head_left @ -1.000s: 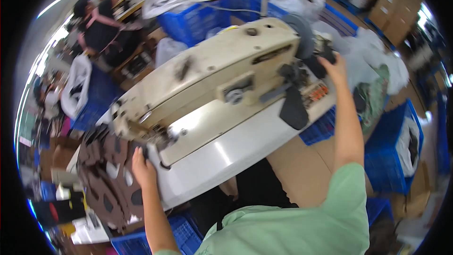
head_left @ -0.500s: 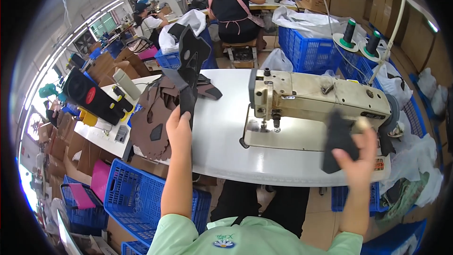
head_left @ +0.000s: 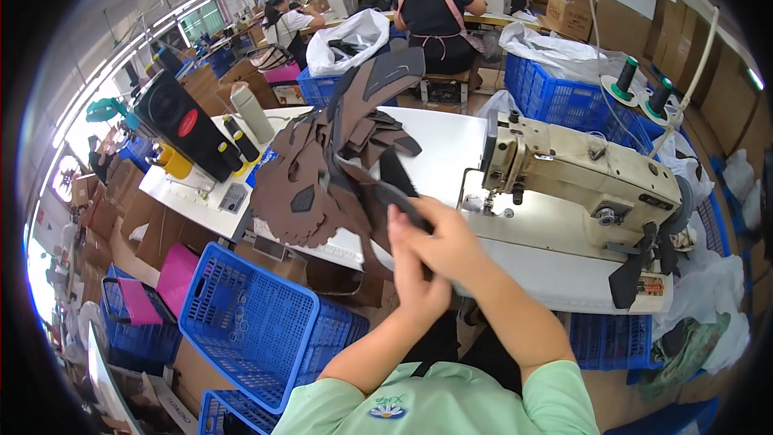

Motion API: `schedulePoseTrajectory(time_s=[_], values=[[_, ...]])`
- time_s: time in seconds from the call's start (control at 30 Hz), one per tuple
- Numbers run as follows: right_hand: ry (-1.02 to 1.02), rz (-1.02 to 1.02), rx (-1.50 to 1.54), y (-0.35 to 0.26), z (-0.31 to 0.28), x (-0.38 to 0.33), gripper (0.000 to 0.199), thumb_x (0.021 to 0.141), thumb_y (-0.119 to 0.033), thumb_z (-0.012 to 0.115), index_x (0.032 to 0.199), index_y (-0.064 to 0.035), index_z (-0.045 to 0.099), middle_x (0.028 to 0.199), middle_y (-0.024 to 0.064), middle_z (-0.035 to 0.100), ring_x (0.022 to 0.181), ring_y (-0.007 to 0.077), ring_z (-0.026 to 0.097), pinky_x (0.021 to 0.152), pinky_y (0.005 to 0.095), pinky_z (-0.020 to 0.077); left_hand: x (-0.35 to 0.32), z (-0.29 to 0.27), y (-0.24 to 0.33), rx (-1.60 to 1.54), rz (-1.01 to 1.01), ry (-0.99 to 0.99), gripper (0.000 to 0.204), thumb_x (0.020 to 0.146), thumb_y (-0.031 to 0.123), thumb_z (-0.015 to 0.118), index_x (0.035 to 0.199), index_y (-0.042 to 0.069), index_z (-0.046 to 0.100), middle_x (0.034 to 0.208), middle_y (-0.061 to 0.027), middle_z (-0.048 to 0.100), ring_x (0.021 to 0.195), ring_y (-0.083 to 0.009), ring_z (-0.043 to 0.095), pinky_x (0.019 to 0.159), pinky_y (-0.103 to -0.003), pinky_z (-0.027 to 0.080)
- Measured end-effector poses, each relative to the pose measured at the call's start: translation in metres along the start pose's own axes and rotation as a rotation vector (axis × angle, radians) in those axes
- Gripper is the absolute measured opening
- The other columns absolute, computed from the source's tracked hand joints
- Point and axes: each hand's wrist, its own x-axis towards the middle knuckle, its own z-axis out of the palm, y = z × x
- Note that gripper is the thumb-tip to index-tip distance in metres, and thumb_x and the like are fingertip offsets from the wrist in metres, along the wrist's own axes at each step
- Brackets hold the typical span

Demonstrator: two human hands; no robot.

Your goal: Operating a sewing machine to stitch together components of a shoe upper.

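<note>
Both hands meet at the front edge of the white table, left of the sewing machine. My left hand (head_left: 419, 286) is closed around a long dark piece (head_left: 392, 193) of cut sheet material, shaped like part of a shoe upper. Crossing over it, my right hand (head_left: 444, 240) is closed on the same piece; its fingertips are partly hidden. Beyond them lies a heap of brown and black cut pieces (head_left: 294, 173), with one piece (head_left: 390, 72) sticking up. Blur hides where the held piece ends and the heap begins.
The cream sewing machine (head_left: 580, 165) stands to the right, with dark pieces (head_left: 632, 274) hanging at its right end. Thread cones (head_left: 625, 76) rise behind it. A black speaker (head_left: 181, 125) is at the left. Blue crates (head_left: 250, 322) stand below the table. Other people work beyond.
My right hand has come left from the machine's right end to meet my left hand, no longer holding the dark piece there. The upright piece has tipped rightward. The view has shifted.
</note>
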Motion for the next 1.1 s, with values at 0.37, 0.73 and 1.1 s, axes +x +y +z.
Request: schedulePoseTrajectory(time_s=[0.37, 0.73, 1.1], values=[[-0.572, 0.639, -0.164, 0.051, -0.101, -0.091, 0.041, 0.097, -0.038, 0.059, 0.113, -0.0002, 0.067, 0.095, 0.0125, 0.071, 0.088, 0.018, 0.062, 0.083, 0.0331, 0.0486, -0.002, -0.045, 0.025, -0.161, 0.086, -0.214, 0.022, 0.087, -0.005, 0.053, 0.105, -0.007, 0.066, 0.093, -0.0173, 0.069, 0.084, -0.0275, 0.067, 0.077, -0.035, 0.054], [-0.393, 0.876, 0.048, 0.099, -0.121, -0.147, 0.049, 0.095, -0.041, 0.062, 0.121, 0.0008, 0.065, 0.107, 0.0067, 0.069, 0.095, 0.0152, 0.058, 0.085, 0.029, 0.046, 0.0, 0.014, -0.094, 0.108, -0.064, -0.806, 0.054, 0.096, 0.024, 0.054, 0.144, 0.003, 0.044, 0.149, -0.0196, 0.044, 0.14, -0.036, 0.037, 0.117, -0.05, 0.025], [-0.181, 1.011, 0.279, 0.139, -0.154, -0.179, 0.049, 0.093, -0.042, 0.066, 0.101, 0.0052, 0.07, 0.085, 0.0014, 0.065, 0.08, 0.0093, 0.054, 0.075, 0.0264, 0.0447, 0.009, 0.043, -0.077, 0.324, 0.154, -0.823, 0.047, 0.088, 0.023, 0.064, 0.13, 0.003, 0.057, 0.13, -0.0163, 0.056, 0.119, -0.0368, 0.052, 0.102, -0.049, 0.041]])
